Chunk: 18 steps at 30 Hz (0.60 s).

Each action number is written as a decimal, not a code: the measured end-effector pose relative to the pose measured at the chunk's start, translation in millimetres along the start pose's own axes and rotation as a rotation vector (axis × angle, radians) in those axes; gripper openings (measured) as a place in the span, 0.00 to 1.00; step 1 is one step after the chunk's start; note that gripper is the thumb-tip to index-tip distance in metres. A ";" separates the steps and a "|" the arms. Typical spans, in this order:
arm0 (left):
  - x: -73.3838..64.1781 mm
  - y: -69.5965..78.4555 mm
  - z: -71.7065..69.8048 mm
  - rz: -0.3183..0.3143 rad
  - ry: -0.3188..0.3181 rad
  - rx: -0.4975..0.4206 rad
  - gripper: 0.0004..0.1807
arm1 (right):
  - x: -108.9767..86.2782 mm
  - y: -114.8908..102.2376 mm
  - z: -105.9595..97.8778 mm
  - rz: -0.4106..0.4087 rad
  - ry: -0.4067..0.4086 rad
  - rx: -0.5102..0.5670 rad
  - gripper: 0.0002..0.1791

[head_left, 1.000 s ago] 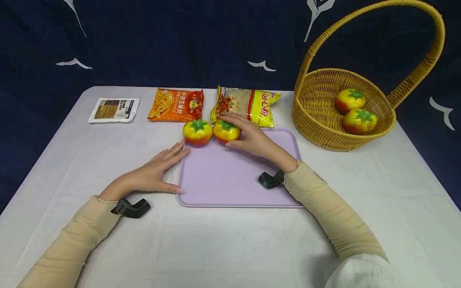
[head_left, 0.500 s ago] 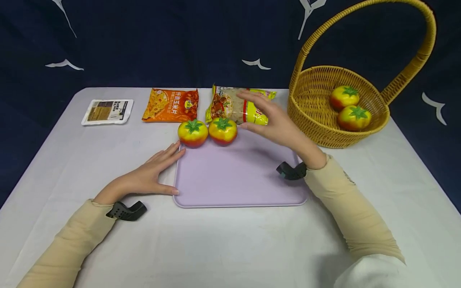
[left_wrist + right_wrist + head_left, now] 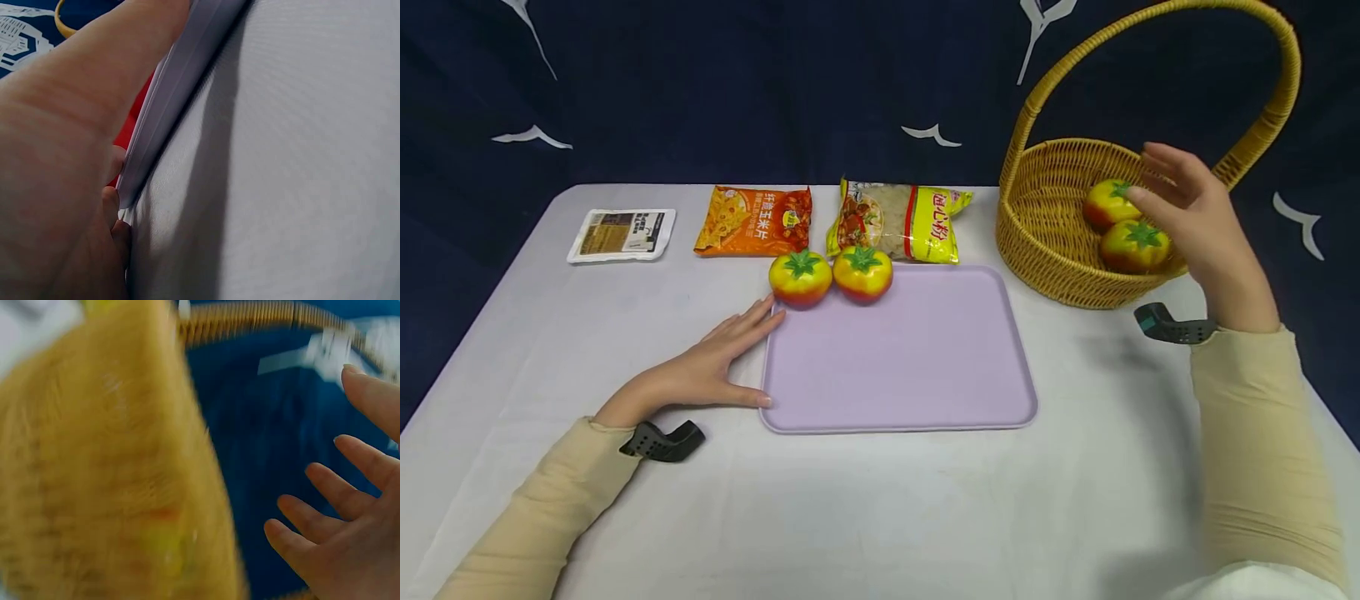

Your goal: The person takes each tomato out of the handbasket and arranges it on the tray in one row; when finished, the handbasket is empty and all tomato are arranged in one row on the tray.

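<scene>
My left hand (image 3: 703, 371) lies with fingers spread against the left rim of a light purple tray (image 3: 902, 358); the left wrist view shows its fingers at the tray's edge (image 3: 165, 106). Two red-and-yellow toy tomatoes with green leaf tops, a left one (image 3: 801, 278) and a right one (image 3: 862, 274), sit side by side at the tray's back left corner. My right hand (image 3: 1202, 225) is over the right side of a wicker basket (image 3: 1067, 279), fingers apart and holding nothing. Inside the basket lie a farther tomato (image 3: 1108, 204) and a nearer one (image 3: 1135, 247), close by its fingertips.
Along the back of the white table (image 3: 880, 508) lie a white flat packet (image 3: 622, 236), an orange snack bag (image 3: 756, 221) and a yellow noodle bag (image 3: 898, 221). The basket's tall handle (image 3: 1157, 10) arches over it. A dark blue curtain (image 3: 775, 92) hangs behind.
My right hand has let go of the right tomato on the tray and moved right, up to the basket. My left hand stays at the tray's rim.
</scene>
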<state>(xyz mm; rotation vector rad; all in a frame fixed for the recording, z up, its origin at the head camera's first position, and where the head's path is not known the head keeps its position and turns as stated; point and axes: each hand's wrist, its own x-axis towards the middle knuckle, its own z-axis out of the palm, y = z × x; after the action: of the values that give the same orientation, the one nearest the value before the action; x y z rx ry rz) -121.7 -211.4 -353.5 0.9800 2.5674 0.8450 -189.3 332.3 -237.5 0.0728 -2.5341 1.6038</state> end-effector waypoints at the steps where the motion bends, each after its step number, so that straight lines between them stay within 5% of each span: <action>1: 0.0 -0.2 0.5 -0.002 0.002 -0.001 0.56 | 0.5 8.1 -8.3 0.051 0.004 0.002 0.32; 8: -1.2 -0.4 2.1 0.001 0.012 -0.005 0.57 | 0.2 40.1 -40.8 0.260 -0.024 -0.134 0.30; 18: -0.2 0.1 0.8 0.008 0.011 0.013 0.57 | 17.9 43.8 -42.2 0.249 -0.187 -0.462 0.38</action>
<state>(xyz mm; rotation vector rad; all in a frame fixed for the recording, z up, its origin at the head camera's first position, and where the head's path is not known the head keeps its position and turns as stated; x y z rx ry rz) -121.1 -211.1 -354.1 0.9927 2.5831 0.8396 -208.1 389.8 -256.3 -0.1553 -3.0964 1.0757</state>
